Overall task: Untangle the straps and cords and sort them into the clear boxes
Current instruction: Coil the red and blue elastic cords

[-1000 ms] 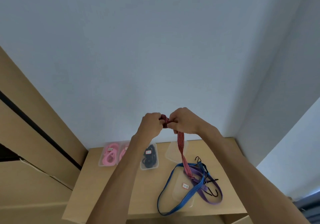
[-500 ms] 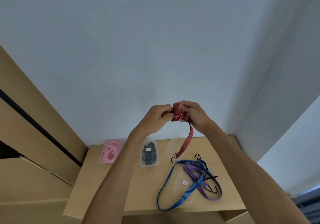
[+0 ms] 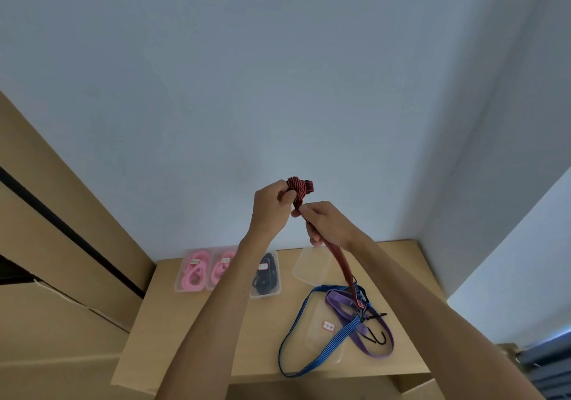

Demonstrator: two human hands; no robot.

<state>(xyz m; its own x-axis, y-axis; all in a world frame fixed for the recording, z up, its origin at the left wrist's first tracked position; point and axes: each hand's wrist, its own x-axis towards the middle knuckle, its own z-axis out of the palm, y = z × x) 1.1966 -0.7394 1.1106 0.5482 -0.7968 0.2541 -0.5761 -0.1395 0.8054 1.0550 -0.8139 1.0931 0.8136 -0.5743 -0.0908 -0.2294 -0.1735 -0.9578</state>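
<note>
My left hand (image 3: 269, 206) grips a wound bundle of the red striped strap (image 3: 299, 187) high above the table. Just below it, my right hand (image 3: 321, 222) holds the same strap, whose tail hangs down to its hook near the pile. On the table lie a blue strap (image 3: 312, 334) and a purple strap (image 3: 370, 331) with black hooks, looped over a clear box (image 3: 321, 338) with a small label. An empty clear box (image 3: 310, 265) stands behind them.
Along the back of the wooden table (image 3: 185, 322) stand two clear boxes with pink cords (image 3: 193, 271) and one with a black cord (image 3: 265, 276). Wooden panels rise on the left; a grey wall stands behind and to the right.
My right hand has dropped below the left and slid down the red strap. The left hand has risen with the wound bundle. The tail hangs lower, over the pile.
</note>
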